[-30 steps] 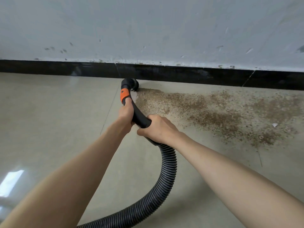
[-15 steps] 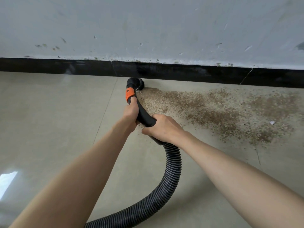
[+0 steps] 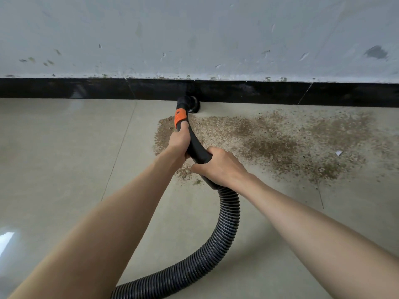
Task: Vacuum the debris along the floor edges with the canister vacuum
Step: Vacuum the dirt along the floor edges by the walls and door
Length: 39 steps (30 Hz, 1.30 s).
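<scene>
Down at the bottom of my view, one ribbed black hose (image 3: 224, 234) looped across the tiled floor (image 3: 54, 169) and rose into the smooth black handle (image 3: 197, 148). My right hand (image 3: 220, 168) was wrapped around that handle's lower end, fingers curled tight over it, and my left hand (image 3: 179, 142) gripped it higher up, thumb just under the single orange collar (image 3: 180, 118). Two hands, one hose, one collar — that was the count up close.

Past my knuckles the nozzle (image 3: 189, 103) had pushed forward! A second earlier it sat short of the wall; now it was touching the black skirting board (image 3: 259, 93), right at the floor edge. That meant I was on the task's own line, I judged, working the corner seam at the left end of the mess.

Beyond and to the right lay one broad patch of brown debris (image 3: 269, 145), stretching well along the wall, with one small white scrap (image 3: 339, 153) near its far side. Most of it was not yet lifted, so plenty remained. Behind everything stood one scuffed grey wall (image 3: 194, 39)
</scene>
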{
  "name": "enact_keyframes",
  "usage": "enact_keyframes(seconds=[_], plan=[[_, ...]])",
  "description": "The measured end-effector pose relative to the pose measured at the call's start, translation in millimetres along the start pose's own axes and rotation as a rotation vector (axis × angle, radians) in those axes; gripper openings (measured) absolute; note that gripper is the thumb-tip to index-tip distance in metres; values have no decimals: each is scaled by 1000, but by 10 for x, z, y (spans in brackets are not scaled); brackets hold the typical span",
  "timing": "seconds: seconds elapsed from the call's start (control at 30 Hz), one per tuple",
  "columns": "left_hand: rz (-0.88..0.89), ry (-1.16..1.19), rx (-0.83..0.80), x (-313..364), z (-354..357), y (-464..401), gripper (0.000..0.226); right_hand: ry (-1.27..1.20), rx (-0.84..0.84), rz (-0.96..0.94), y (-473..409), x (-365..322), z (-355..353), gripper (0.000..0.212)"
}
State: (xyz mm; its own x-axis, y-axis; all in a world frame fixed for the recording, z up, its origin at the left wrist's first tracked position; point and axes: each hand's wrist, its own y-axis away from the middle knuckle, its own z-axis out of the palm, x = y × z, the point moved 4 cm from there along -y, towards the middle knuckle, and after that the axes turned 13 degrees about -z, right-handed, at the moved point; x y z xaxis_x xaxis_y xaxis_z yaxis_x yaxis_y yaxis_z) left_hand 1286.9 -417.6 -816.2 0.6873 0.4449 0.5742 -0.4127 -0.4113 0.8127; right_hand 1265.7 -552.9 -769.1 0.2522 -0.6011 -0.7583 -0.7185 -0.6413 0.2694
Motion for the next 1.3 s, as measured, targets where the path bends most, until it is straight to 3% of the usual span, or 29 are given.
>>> enact_keyframes(seconds=[0.37, 0.53, 0.67, 0.9, 1.17, 1.3], plan=[[-6, -29, -154, -102, 398, 243, 51, 91, 100, 73, 358, 76, -246, 26], [22, 62, -77, -23, 25, 252, 38, 101, 50, 6, 269, -182, -108, 31], [33, 131, 10, -17, -506, 194, 49, 84, -10, -49, 133, -460, 202, 28], [8, 157, 124, -155, -1200, 120, 47, 46, -119, -104, 14, -780, 698, 32], [-3, 136, 93, -201, -1078, 164, 41, 54, -106, -72, 59, -688, 681, 34], [-23, 85, 79, -173, -877, 204, 52, 48, -76, -50, 93, -575, 534, 31]])
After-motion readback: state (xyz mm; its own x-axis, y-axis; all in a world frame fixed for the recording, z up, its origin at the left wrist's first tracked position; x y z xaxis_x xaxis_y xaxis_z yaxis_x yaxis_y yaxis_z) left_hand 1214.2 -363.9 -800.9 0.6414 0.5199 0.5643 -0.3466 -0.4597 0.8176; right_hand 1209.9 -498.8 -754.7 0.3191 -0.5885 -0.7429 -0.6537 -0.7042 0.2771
